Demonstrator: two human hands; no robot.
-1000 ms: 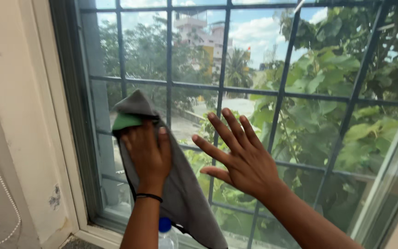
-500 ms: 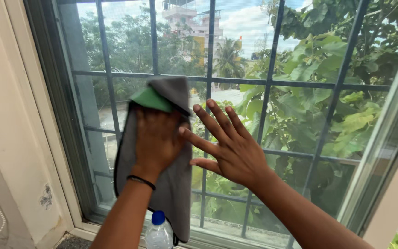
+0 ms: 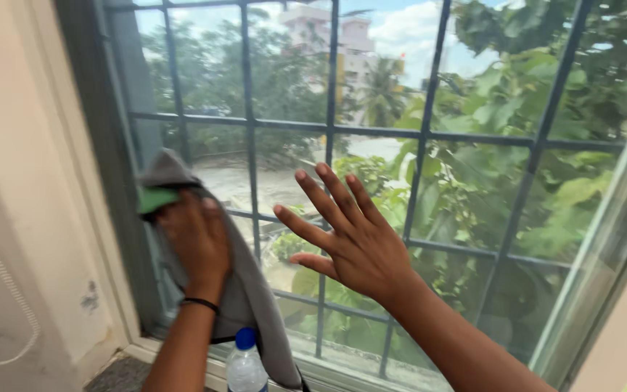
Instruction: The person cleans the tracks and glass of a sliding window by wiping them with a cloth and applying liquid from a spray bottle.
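My left hand presses a grey cloth with a green patch flat against the window pane, near the left edge of the frame. A dark band circles that wrist. The cloth hangs down below the hand toward the sill. My right hand lies flat on the glass with its fingers spread, just right of the cloth, and holds nothing.
A dark metal grille runs behind the glass. A clear plastic bottle with a blue cap stands on the sill below my left arm. A cream wall with a white cord lies to the left; a sliding window frame is at right.
My left hand has slid the cloth leftward and down across the glass toward the frame. My right hand stays flat on the pane.
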